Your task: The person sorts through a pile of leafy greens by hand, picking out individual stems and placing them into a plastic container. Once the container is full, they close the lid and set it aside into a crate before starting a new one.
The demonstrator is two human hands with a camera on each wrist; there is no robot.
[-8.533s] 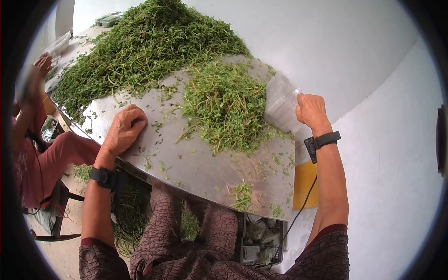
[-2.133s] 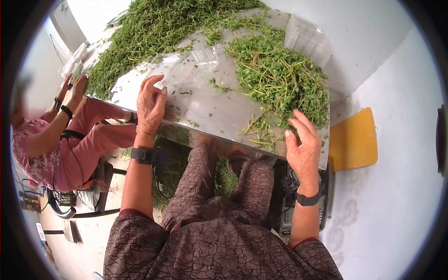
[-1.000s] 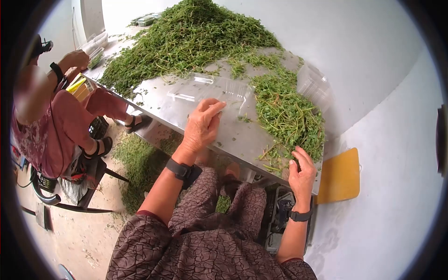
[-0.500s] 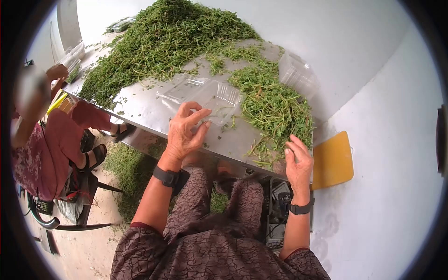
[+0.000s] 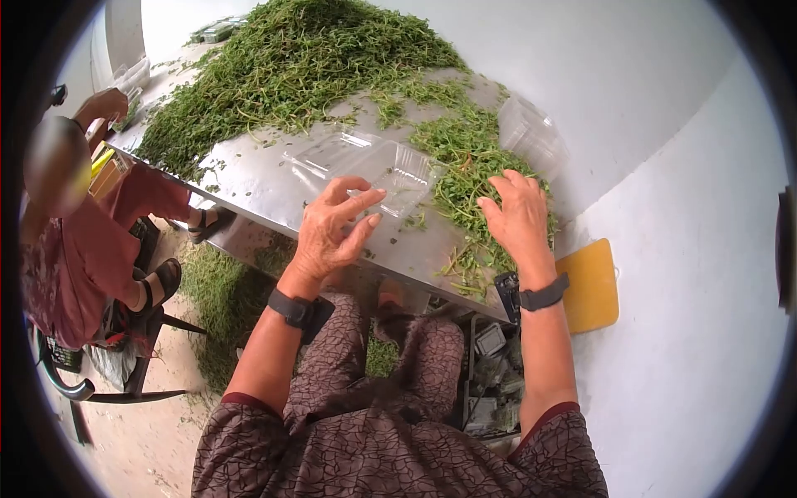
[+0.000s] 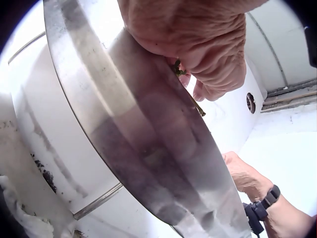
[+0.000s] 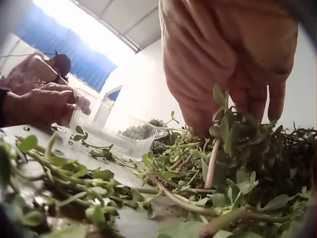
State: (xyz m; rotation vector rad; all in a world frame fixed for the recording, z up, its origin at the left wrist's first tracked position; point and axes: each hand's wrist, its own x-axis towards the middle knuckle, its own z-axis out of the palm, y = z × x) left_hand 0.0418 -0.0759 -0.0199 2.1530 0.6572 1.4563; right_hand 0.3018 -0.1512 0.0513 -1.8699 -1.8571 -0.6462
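The right hand (image 5: 516, 214) has lifted from the tabletop (image 5: 266, 178) edge onto the greens (image 5: 465, 158), fingers spread, while the left hand (image 5: 332, 228), fingers relaxed, steadies the clear tray (image 5: 390, 170).

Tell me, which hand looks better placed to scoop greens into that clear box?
Probably the right hand: it rests on the small greens pile, while the left hand touches the open clear box.

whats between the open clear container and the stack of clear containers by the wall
In the head view, a heap of green herb sprigs lies between the open clear container and the stack of clear containers, with the right hand resting on it.
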